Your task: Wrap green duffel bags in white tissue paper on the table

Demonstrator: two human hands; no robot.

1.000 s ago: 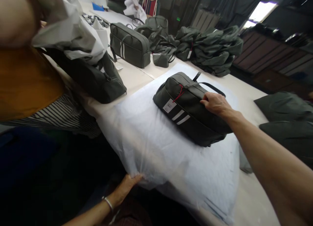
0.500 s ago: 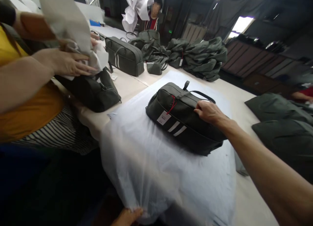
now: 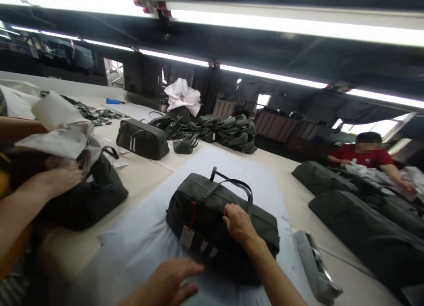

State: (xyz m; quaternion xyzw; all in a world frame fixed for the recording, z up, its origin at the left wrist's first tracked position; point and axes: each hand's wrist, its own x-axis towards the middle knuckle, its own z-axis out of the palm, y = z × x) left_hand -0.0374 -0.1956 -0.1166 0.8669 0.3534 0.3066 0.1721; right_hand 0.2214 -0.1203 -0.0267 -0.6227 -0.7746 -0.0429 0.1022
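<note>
A dark green duffel bag [image 3: 198,193] with twin handles, two white stripes and a white hang tag [image 3: 187,236] on a red cord rests on a pale plastic sheet [image 3: 132,239]. My right hand [image 3: 239,224] is closed on the top edge of the bag, in front of the handles; its fingertips are hidden. Near the front of the bag, my left hand [image 3: 172,277] is slightly blurred, with fingers apart and nothing in them. It sits over the sheet, just short of the striped side.
At left, a co-worker's hand [image 3: 59,182] handles white paper [image 3: 66,138] at another dark bag [image 3: 96,191]. A finished-looking bag [image 3: 142,138] and a heap of green bags [image 3: 228,134] lie behind. Right are a grey device [image 3: 314,266], more bags [image 3: 364,231] and a person in red [image 3: 364,156].
My left hand has let go of the sheet's near edge and come up toward the bag. My right hand stays on the bag. The view has tilted up and turned.
</note>
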